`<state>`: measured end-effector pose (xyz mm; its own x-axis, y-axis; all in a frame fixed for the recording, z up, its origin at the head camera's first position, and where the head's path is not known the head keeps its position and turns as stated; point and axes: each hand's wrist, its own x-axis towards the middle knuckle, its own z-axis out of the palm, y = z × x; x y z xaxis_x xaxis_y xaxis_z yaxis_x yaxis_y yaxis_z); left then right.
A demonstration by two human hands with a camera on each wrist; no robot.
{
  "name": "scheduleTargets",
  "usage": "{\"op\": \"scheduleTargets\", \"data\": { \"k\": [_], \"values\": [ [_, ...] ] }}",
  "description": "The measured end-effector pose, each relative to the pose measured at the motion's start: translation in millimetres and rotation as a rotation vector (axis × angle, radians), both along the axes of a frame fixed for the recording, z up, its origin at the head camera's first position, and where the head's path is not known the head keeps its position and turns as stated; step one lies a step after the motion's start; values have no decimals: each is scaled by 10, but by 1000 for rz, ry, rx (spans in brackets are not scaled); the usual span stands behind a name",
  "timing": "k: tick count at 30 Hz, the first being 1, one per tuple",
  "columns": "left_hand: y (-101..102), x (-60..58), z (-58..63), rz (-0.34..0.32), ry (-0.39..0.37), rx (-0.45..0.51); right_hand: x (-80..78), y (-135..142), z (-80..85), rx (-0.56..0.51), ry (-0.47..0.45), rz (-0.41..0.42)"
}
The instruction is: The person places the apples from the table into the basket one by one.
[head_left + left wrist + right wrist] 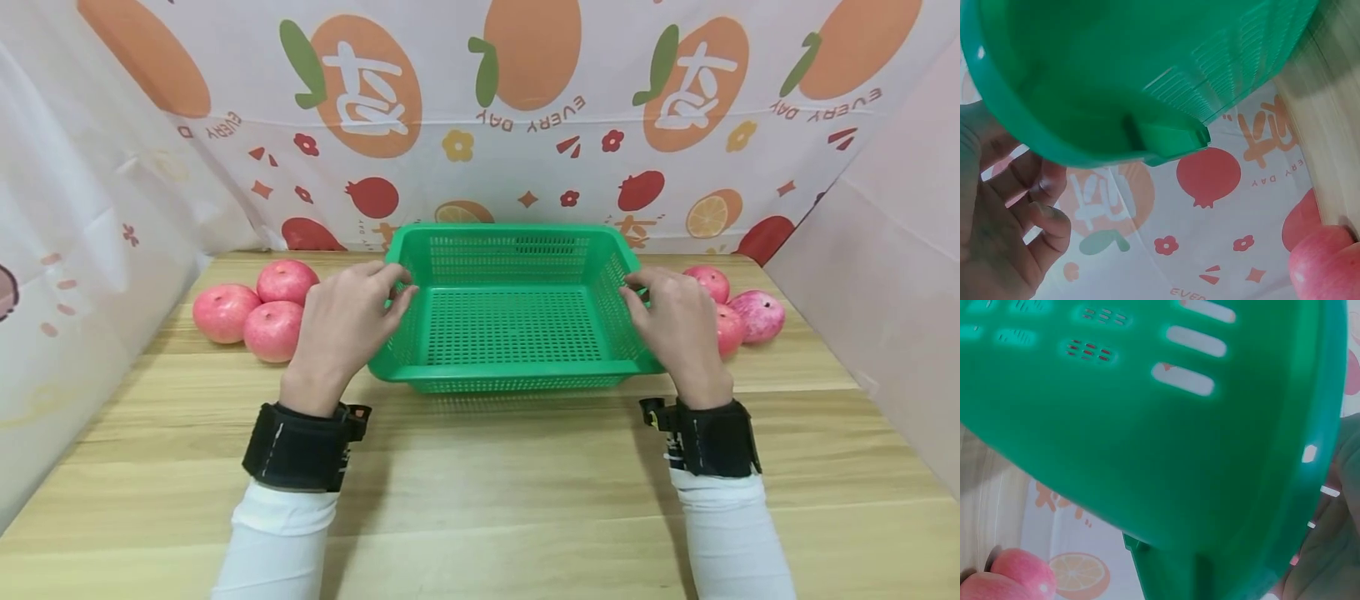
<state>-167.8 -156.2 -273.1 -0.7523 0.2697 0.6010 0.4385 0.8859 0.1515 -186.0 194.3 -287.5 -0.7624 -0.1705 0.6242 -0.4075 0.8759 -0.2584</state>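
A green plastic basket (510, 374) with slotted walls and floor stands on the table between the hands, and no things show inside it. At its left end, my left hand (348, 321) hovers by the rim with loosely bent fingers. Those fingers (1046, 225) hang outside the rim in the left wrist view, with nothing gripped. My right hand (678, 321) is at the opposite end, thumb and forefinger apart near the rim. In the right wrist view, the basket's wall (1116, 444) partly hides the right hand (1341, 550).
Three pink apples (225, 313) sit left of the left hand. Beyond the right hand are two pink apples (708, 283) and a mottled purple-pink fruit (759, 317). A fruit-printed cloth (525, 158) hangs behind the wooden table (510, 500), with pale cloth at both sides.
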Motion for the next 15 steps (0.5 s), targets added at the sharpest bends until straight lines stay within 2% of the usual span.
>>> {"op": "scheduleTargets", "data": {
  "k": [8,15],
  "values": [
    [-5,-4,-8,-9,-10,-16,-5,40,-16,1,-37,-13],
    [-3,-7,-6,-7,1,-17,-10,174,-23,0,-153,-100]
  ]
}}
